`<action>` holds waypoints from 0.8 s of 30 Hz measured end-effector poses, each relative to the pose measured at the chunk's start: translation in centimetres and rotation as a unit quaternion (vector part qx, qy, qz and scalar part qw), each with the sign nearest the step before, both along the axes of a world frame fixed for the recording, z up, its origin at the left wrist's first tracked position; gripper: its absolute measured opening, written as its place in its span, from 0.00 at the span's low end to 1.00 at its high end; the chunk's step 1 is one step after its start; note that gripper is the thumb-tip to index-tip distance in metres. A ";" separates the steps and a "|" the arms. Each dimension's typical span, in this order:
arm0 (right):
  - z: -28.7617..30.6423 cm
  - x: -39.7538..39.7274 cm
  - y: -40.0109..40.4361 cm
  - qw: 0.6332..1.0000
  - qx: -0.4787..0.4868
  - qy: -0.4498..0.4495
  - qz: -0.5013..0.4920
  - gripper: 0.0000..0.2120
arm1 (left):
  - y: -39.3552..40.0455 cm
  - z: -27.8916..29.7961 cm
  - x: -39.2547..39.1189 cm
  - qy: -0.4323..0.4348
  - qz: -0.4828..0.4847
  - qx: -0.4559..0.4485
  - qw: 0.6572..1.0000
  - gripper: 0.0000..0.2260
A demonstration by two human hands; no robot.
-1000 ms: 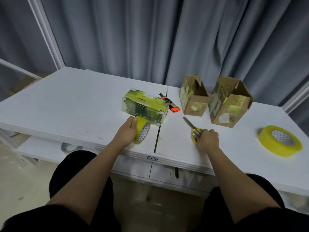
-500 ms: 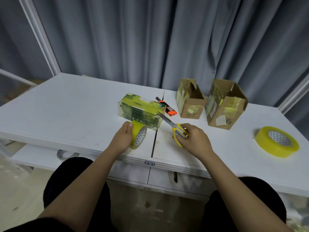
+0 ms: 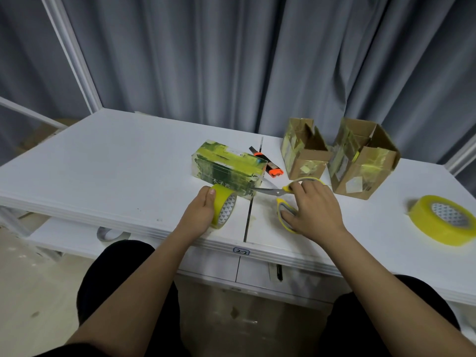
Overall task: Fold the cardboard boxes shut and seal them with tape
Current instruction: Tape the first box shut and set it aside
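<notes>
A green printed box [image 3: 228, 168] wrapped in yellow tape lies on the white table [image 3: 116, 161]. My left hand [image 3: 199, 211] grips a yellow tape roll [image 3: 224, 207] standing on edge against the box's near side. My right hand [image 3: 313, 207] holds yellow-handled scissors [image 3: 282, 193] with the handles spread, blades pointing left at the box's near right corner. Two brown cardboard boxes [image 3: 304, 153] [image 3: 362, 161] stand with flaps open behind the right hand.
An orange and black utility knife [image 3: 268, 164] lies behind the green box. A second, larger yellow tape roll [image 3: 444, 219] lies flat at the right. A seam [image 3: 248, 217] splits the tabletop. Grey curtains hang behind. My legs are below the table's edge.
My right hand picked the scissors up, swung them left and opened them; their blades now reach the green box's corner. My left hand stays on the tape roll.
</notes>
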State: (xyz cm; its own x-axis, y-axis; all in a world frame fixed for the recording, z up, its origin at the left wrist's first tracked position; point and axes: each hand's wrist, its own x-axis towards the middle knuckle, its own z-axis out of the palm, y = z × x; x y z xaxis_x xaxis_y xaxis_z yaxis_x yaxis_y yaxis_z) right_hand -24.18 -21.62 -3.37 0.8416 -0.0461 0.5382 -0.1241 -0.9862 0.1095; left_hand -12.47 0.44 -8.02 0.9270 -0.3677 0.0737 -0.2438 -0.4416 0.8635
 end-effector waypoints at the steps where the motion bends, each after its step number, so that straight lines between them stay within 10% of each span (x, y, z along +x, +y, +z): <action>1: 0.0 0.0 0.2 1.000 0.002 0.001 0.003 0.19 | 0.0 -0.1 0.0 -0.001 0.000 -0.002 1.000 0.13; 10: 0.6 1.6 0.9 0.863 0.424 0.270 -0.051 0.24 | 0.1 -0.2 -0.2 -0.001 0.001 -0.004 1.000 0.12; 24: 1.8 4.8 1.4 0.814 0.452 0.362 -0.050 0.27 | 0.3 -0.2 -0.6 -0.005 -0.002 -0.014 1.000 0.12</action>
State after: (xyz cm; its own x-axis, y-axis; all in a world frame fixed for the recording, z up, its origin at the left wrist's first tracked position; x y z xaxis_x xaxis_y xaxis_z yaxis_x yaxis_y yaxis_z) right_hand -19.38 -20.25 -1.54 0.8908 -0.2365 -0.3881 -0.4345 -0.6934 -0.5748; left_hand -13.03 0.74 -8.22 0.9245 -0.3697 0.0930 -0.2542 -0.4160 0.8731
